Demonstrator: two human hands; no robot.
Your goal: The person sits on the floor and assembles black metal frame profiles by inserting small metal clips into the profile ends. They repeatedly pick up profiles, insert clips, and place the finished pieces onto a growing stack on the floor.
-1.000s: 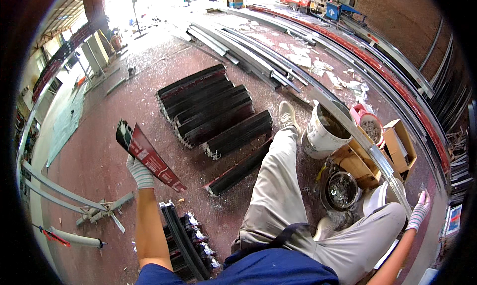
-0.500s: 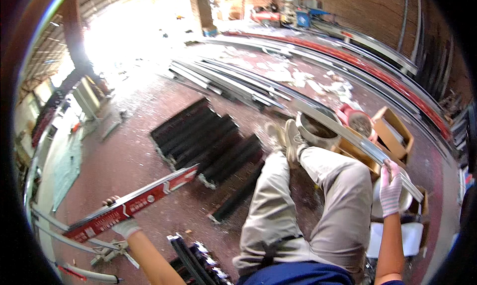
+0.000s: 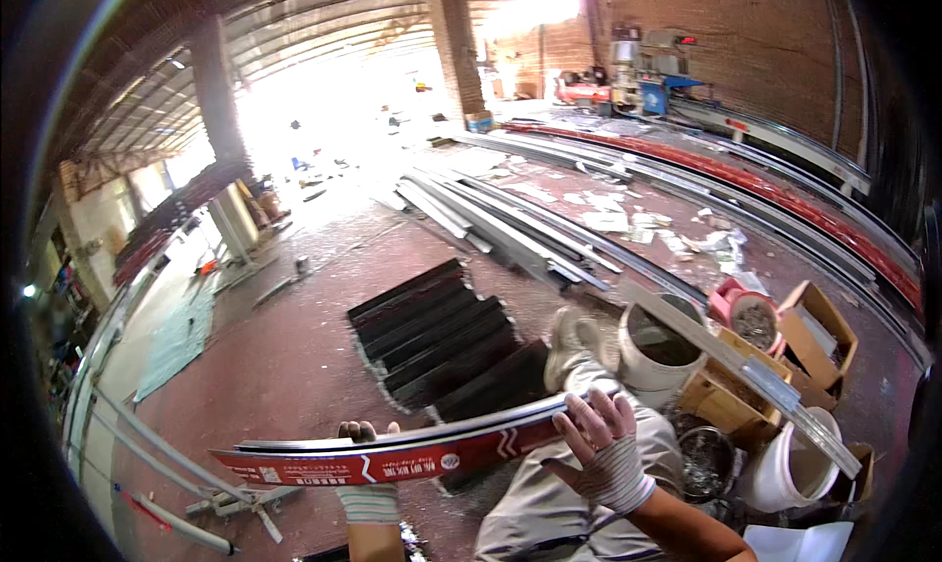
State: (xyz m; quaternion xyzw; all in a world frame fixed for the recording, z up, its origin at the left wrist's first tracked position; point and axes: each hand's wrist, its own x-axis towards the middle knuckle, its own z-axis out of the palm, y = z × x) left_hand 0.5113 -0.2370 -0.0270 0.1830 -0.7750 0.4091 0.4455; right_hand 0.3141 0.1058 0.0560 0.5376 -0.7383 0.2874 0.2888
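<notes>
Head view: the person's left hand (image 3: 372, 504), in a white glove with grey-green stripes and bare fingertips, grips a long, narrow strip with a printed red face and black-and-silver upper edges (image 3: 432, 453), its fingertips hooked over the top edge. The strip is held crosswise over the legs in beige trousers (image 3: 525, 503), its right end slightly higher than its left. The right hand (image 3: 603, 454), in a similar striped glove, has its fingers spread at that right end, thumb below; whether they close firmly round it, I cannot tell. Beyond the strip, dark ribbed lengths of profile (image 3: 432, 336) lie side by side on the reddish-brown floor (image 3: 285, 336). To the right, a silver metal bar (image 3: 702, 340) crosses above a round whitish bucket (image 3: 643, 368), near an open brown cardboard box (image 3: 803, 354)
</notes>
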